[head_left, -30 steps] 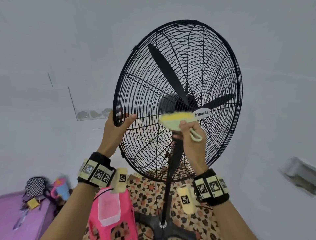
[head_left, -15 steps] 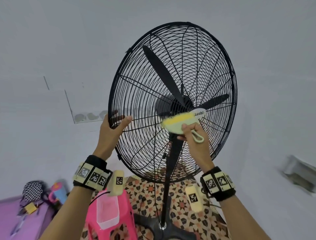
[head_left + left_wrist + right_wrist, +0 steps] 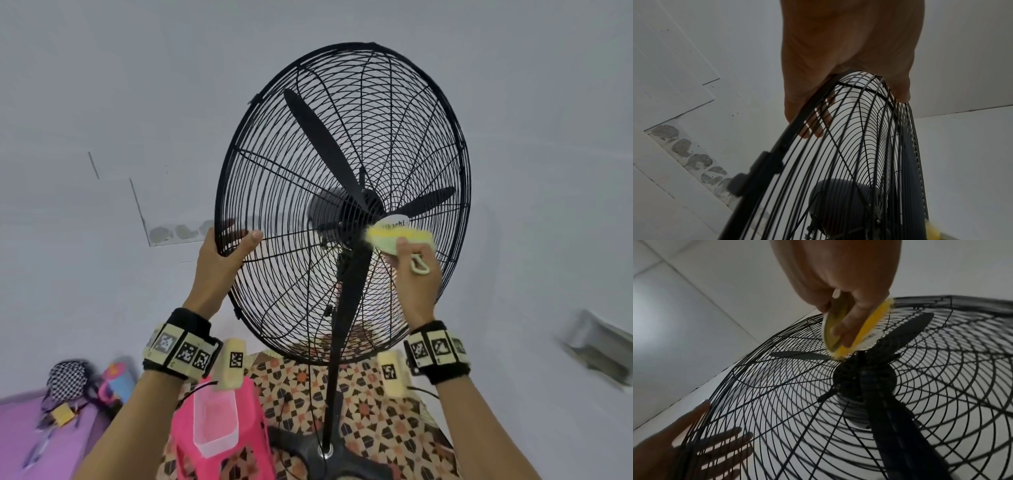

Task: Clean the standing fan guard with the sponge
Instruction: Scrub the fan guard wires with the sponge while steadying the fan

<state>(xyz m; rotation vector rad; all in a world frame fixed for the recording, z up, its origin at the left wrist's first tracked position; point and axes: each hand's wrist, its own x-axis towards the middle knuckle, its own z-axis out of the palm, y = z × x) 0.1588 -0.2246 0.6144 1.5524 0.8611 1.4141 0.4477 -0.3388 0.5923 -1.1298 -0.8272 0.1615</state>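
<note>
A tall black standing fan fills the middle of the head view, its round wire guard (image 3: 274,164) facing me. My left hand (image 3: 226,253) grips the guard's left rim (image 3: 797,123), thumb on the front wires and fingers behind. My right hand (image 3: 412,267) holds a yellow-and-green sponge (image 3: 397,238) with a pale loop, pressed on the front wires just below the white centre badge (image 3: 394,221). In the right wrist view my fingers wrap the sponge (image 3: 867,327) against the guard (image 3: 777,386) near the hub.
The fan's black pole (image 3: 334,394) runs down to a base (image 3: 308,452) on a patterned floor. A pink stool (image 3: 246,428) with a clear plastic tub (image 3: 214,421) stands just left of the pole. Small items lie on a purple surface (image 3: 20,428) at lower left. White walls surround the fan.
My right hand has slid the sponge to the right along the guard, under the centre badge. The left hand keeps its grip on the rim.
</note>
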